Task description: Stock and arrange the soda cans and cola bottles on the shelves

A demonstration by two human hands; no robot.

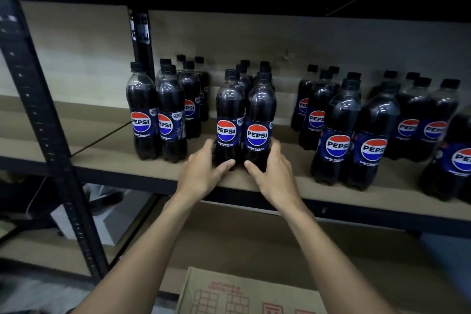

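While left grip [204,171], right grip [274,172] clamp centre bottles [244,120] | side bottles [150,115] flank | carton [244,293] below

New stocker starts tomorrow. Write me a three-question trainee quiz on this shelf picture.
1. True or false: the left hand grips a soda can.
2. What lies at the bottom edge of the view? A) cardboard box B) plastic crate C) bucket
3. Fill in: the right hand grips the right front bottle, whose cap is ____.

Key: 1 false, it grips the left front bottle; 2 A; 3 black.
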